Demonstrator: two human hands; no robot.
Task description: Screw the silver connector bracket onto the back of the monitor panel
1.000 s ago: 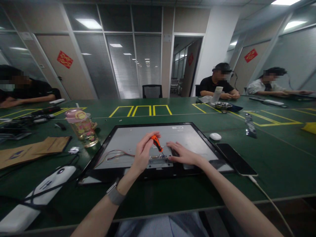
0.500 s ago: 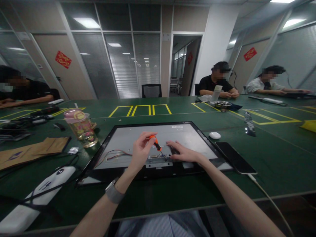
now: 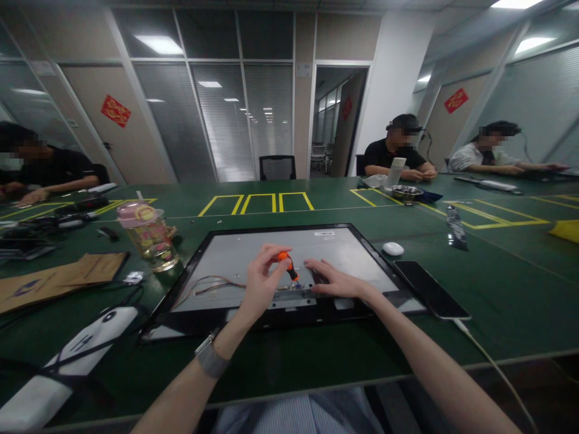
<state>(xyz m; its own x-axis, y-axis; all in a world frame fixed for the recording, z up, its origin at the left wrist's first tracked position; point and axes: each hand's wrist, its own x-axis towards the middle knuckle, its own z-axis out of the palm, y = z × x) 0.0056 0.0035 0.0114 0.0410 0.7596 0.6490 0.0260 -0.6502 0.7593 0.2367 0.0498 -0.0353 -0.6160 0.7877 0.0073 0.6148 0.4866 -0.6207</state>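
Observation:
A flat display panel (image 3: 212, 253) with a black frame and a grey metal back lies on the table in front of me. My left hand (image 3: 263, 276) is closed around the orange-and-black handle of a screwdriver (image 3: 288, 266). The tool leans, its tip down at a small metal bracket (image 3: 292, 299) with a circuit board near the panel's front edge. My right hand (image 3: 335, 279) rests on the panel just right of the tip, fingers stretched out; whether a small part sits under them I cannot tell. Thin wires (image 3: 212, 283) run left from the board.
Right of the panel lie a phone (image 3: 432, 289) on a cable and a white earbud case (image 3: 393, 248). To the left stand a pink-lidded bottle (image 3: 149, 235), a paper bag (image 3: 63, 280) and a white device (image 3: 72, 361) with a black cord. Several people sit across the table.
My left hand and the screwdriver handle have shifted slightly right, and the handle stands a little more upright. My right hand stays in place.

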